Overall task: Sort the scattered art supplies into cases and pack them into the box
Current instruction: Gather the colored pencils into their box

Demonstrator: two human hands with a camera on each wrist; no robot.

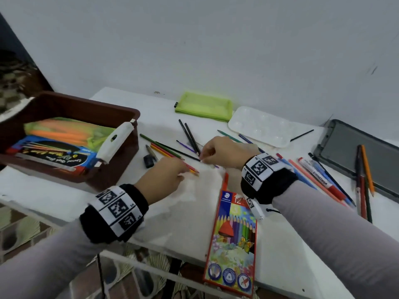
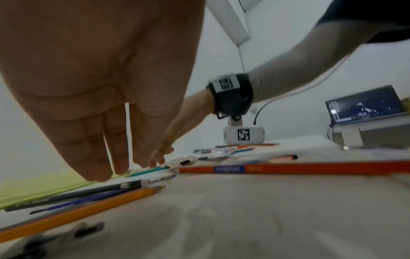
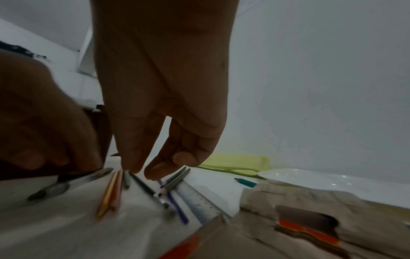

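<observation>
My left hand (image 1: 183,171) reaches over an orange and a red pencil (image 1: 191,168) in the middle of the table. Its fingers (image 2: 106,173) hang straight just above them and hold nothing. My right hand (image 1: 203,159) is lowered onto the near end of a dark pencil (image 3: 146,189), with thumb and forefinger (image 3: 153,173) slightly apart. A purple pencil (image 3: 177,208) and a clear ruler (image 3: 195,199) lie beside it. The colourful pencil carton (image 1: 234,234) lies under my right wrist. The brown box (image 1: 133,113) at the left holds a green pouch and a blue packet.
A green pouch (image 1: 204,105) and a white palette (image 1: 259,126) lie at the back by the wall. A grey tin tray (image 1: 356,152), markers (image 1: 317,175) and several pencils (image 1: 364,180) are at the right. A black sharpener (image 1: 149,161) sits near the box.
</observation>
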